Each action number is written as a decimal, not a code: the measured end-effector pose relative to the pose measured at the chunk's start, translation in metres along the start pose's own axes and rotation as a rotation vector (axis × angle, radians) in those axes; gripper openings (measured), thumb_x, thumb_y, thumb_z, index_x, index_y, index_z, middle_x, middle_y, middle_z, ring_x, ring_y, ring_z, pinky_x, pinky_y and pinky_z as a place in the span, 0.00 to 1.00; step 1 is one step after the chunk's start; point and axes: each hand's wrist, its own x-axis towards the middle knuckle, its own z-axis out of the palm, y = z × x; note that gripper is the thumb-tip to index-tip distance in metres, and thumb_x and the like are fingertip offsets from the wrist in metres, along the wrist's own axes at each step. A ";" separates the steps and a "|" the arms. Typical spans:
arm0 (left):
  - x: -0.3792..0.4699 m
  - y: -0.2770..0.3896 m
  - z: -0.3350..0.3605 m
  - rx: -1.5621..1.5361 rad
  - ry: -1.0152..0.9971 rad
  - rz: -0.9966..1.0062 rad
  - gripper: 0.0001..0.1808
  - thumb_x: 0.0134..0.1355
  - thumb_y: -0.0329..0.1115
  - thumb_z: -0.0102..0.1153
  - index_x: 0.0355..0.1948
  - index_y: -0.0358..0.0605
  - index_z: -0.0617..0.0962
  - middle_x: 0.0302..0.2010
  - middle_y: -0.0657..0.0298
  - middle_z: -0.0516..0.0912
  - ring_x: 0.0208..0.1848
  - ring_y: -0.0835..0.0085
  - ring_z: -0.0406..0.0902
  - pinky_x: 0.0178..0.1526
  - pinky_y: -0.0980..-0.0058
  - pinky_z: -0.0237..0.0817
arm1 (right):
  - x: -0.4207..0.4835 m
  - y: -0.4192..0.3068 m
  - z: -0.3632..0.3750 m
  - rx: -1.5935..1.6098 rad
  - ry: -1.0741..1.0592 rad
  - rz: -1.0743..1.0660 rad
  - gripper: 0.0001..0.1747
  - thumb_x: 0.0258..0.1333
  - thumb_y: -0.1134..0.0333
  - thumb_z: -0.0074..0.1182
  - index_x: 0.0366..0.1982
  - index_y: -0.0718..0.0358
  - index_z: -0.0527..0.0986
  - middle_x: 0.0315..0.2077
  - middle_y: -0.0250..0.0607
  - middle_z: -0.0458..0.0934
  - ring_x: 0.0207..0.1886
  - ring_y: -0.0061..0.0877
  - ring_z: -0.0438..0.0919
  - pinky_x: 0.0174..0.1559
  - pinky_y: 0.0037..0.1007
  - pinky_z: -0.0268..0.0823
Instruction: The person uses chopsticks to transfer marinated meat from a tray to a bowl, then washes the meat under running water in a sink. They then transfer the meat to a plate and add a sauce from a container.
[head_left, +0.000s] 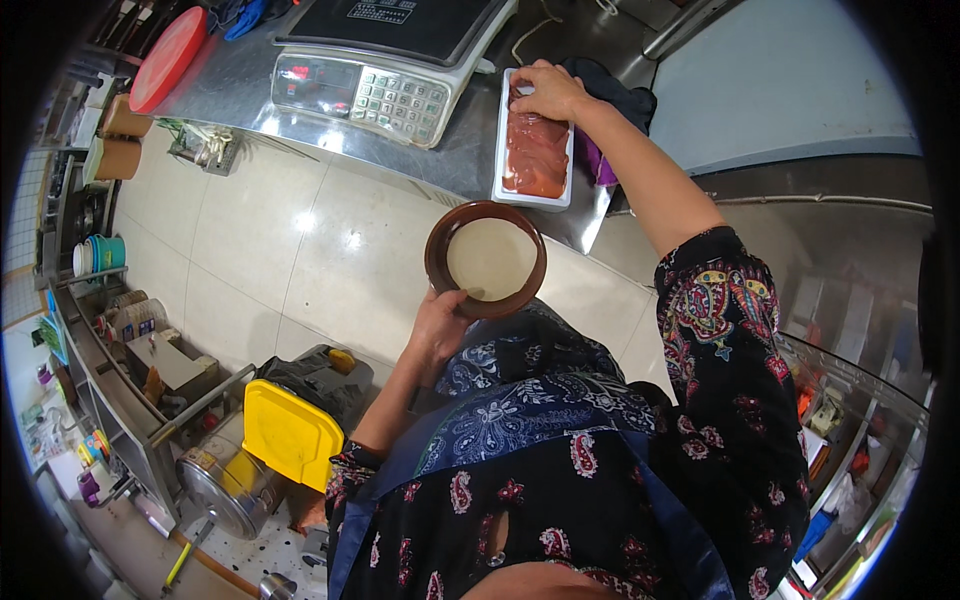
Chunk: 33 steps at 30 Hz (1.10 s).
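My left hand (444, 319) grips the near left rim of a round brown bowl (536, 281) with a pale inside, held in front of my body just off the counter's edge. At the top right, my right hand (550, 91) reaches over a white rectangular tray (534, 201) of raw reddish meat, which looks like liver (537, 154). Its fingers touch the far end of the meat; their tips are partly hidden, so I cannot tell whether they pinch a piece. The tray stands on the steel counter (469, 161).
A digital scale (397, 101) stands left of the tray, with a red round lid (169, 60) farther left. Dark and purple cloth (600, 161) lies beside the tray. A bin with a yellow lid (292, 435) is on the floor at lower left.
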 end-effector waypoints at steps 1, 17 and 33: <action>-0.001 0.001 0.002 0.002 0.011 -0.005 0.25 0.55 0.22 0.41 0.55 0.39 0.58 0.54 0.50 0.63 0.55 0.54 0.64 0.53 0.51 0.60 | -0.001 0.000 0.000 0.000 -0.002 -0.009 0.25 0.34 0.53 0.59 0.42 0.46 0.73 0.45 0.38 0.66 0.53 0.38 0.62 0.51 0.46 0.55; 0.002 0.000 0.007 -0.053 0.013 -0.019 0.26 0.54 0.21 0.39 0.56 0.39 0.56 0.54 0.48 0.61 0.55 0.50 0.62 0.54 0.50 0.59 | -0.036 -0.011 0.009 -0.091 -0.098 -0.226 0.30 0.28 0.54 0.61 0.41 0.53 0.73 0.40 0.39 0.71 0.48 0.36 0.68 0.47 0.37 0.62; 0.011 -0.006 -0.001 -0.078 -0.036 -0.019 0.27 0.54 0.21 0.37 0.57 0.39 0.54 0.55 0.46 0.59 0.57 0.49 0.60 0.56 0.47 0.56 | -0.086 -0.038 0.023 -0.251 -0.182 -0.269 0.25 0.39 0.68 0.55 0.44 0.60 0.66 0.42 0.48 0.68 0.48 0.41 0.68 0.46 0.38 0.64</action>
